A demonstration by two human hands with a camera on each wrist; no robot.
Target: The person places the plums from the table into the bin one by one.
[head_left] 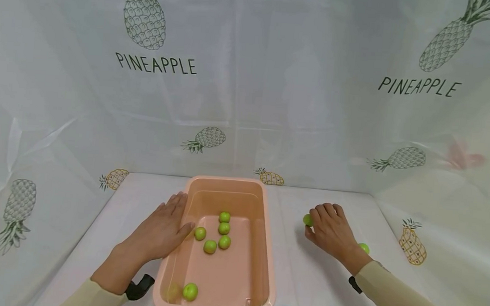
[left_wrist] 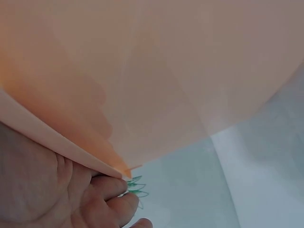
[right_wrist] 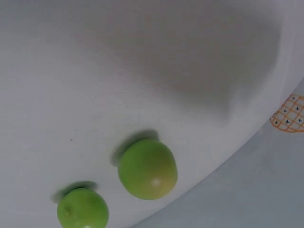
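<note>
A pink plastic tub (head_left: 267, 273) holds several small, round green fruits (head_left: 210, 246). My left hand (head_left: 160, 230) rests on the tub's left rim, its fingers extended along the outside and the thumb over the edge. The left wrist view catches the palm and fingers (left_wrist: 102, 194) close against the tub's wall. Off to the tub's right, my right hand (head_left: 331, 230) pinches one green fruit (head_left: 307, 220) between thumb and fingers, above the table. Part of that fruit is hidden by the hand. The right wrist view does not show this hand.
Another green fruit (head_left: 364, 248) lies beyond my right wrist, partly covered by it. The right wrist view has two green fruits on the white tabletop (right_wrist: 61, 109), near its edge. A pineapple-printed sheet (head_left: 249, 91) hangs behind and along both sides.
</note>
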